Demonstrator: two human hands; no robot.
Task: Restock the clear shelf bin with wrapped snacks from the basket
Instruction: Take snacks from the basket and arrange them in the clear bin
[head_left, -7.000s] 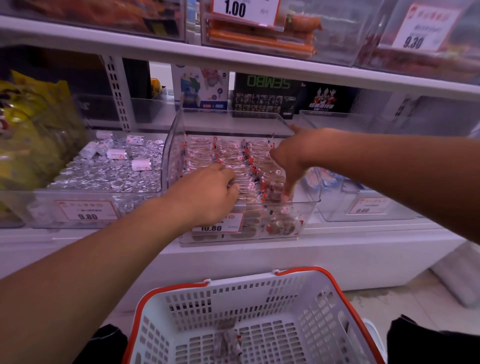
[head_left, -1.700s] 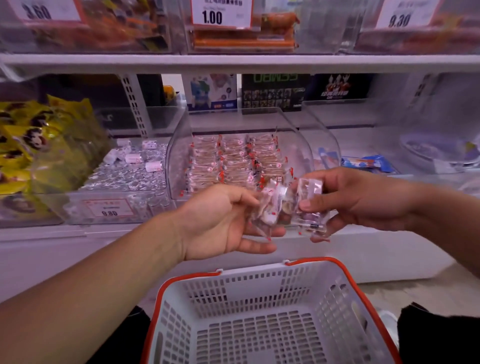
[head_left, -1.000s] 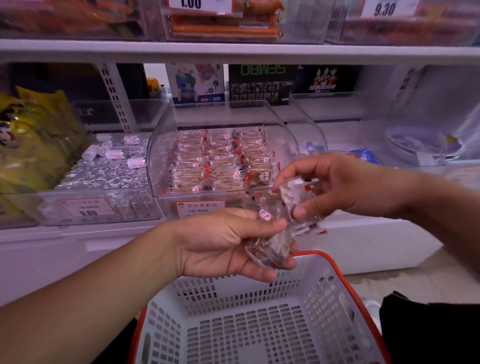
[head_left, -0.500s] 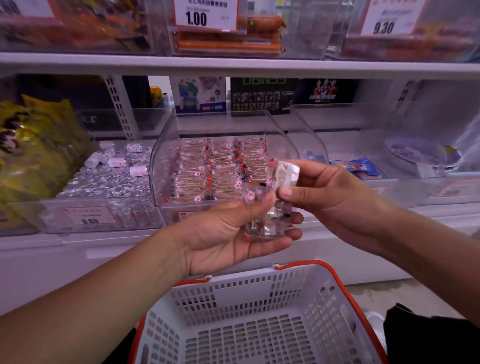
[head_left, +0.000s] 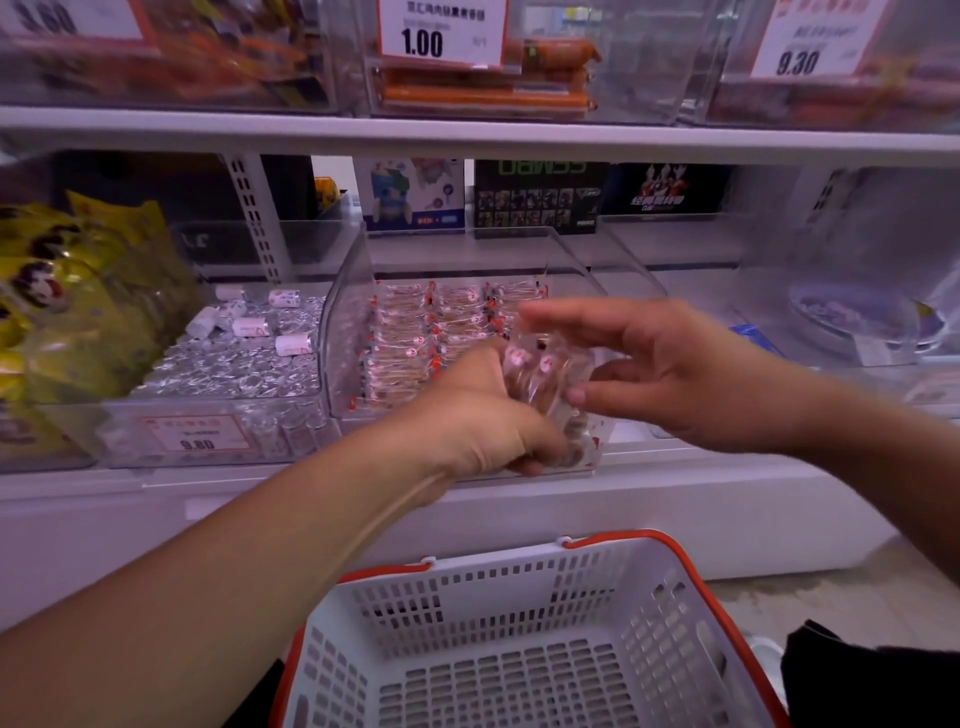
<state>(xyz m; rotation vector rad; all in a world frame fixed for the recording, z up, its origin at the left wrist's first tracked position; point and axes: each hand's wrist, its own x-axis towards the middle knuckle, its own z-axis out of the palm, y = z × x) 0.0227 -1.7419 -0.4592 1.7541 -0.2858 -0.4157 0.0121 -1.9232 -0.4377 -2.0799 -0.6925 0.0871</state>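
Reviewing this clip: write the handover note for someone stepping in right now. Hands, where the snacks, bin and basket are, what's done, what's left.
Left hand: grips a clump of clear-wrapped snacks at the bin's front.
Right hand: open, fingers spread beside the clump, holding nothing.
Bin: on the shelf, rows of snacks already lined up inside.
Basket: below on the floor; no snacks visible in the part shown.
Done: basket looks emptied, bin mostly stocked.
Left: set the held clump into the bin and tidy the rows.
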